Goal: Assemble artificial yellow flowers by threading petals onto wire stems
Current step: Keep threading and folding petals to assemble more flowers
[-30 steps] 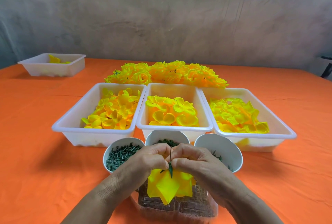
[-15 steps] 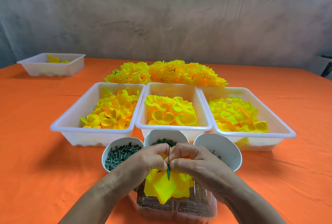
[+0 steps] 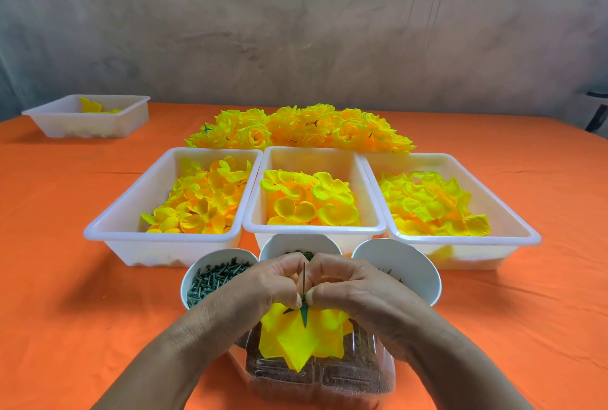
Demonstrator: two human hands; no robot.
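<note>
Left hand: the left hand (image 3: 263,284) is curled at near centre, thumb and forefinger pinched narrow on the wire stem from its left side.
Right hand: the right hand (image 3: 348,287) mirrors it, fingertips (image 3: 316,292) pressed to the stem from the right; the knuckles of both hands almost meet.
Wire stem: the thin green wire stem (image 3: 304,281) stands upright in the slit between the two thumbs, its top rising just above the fingers, its thicker green tip pointing down below them.
Petals: the yellow petals (image 3: 297,340) hang under the fingers, threaded on the stem, spreading down to a point over the clear plastic box (image 3: 348,376).
Cups: three white cups sit just beyond the hands; the left cup (image 3: 210,278) holds small dark green pieces.
Trays: the left tray (image 3: 131,238), middle tray (image 3: 312,230) and right tray (image 3: 513,238) stand side by side farther off, each holding loose yellow petals.
Finished flowers: a heap of yellow flowers (image 3: 296,129) lies beyond the trays.
Far left: a small tray (image 3: 59,123) stands well apart on the orange cloth (image 3: 65,311).
</note>
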